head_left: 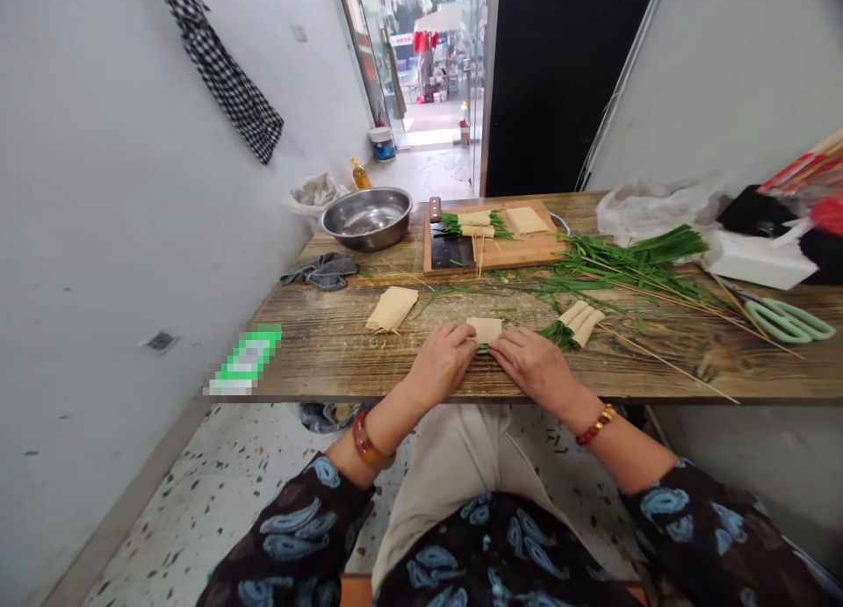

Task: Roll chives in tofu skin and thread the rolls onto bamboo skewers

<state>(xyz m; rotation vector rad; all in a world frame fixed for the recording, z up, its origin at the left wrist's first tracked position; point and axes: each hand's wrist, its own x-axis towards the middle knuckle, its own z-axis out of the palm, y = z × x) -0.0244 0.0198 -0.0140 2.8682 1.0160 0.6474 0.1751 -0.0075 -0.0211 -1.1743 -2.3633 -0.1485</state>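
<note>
Between my hands a pale tofu sheet lies on the wooden table, with green chives along its near edge. My left hand curls its fingers over the left end of that edge. Over the right end, my right hand pinches in the same way. Just right of my right hand lie rolled tofu skewers with chives poking out and a long stick running right. A stack of tofu sheets rests to the left of my left hand.
Behind stand a cutting board with a cleaver, rolls and sheets, and a steel basin. Loose chives, thin sticks and green-handled scissors spread over the right side. A grey cloth lies at left.
</note>
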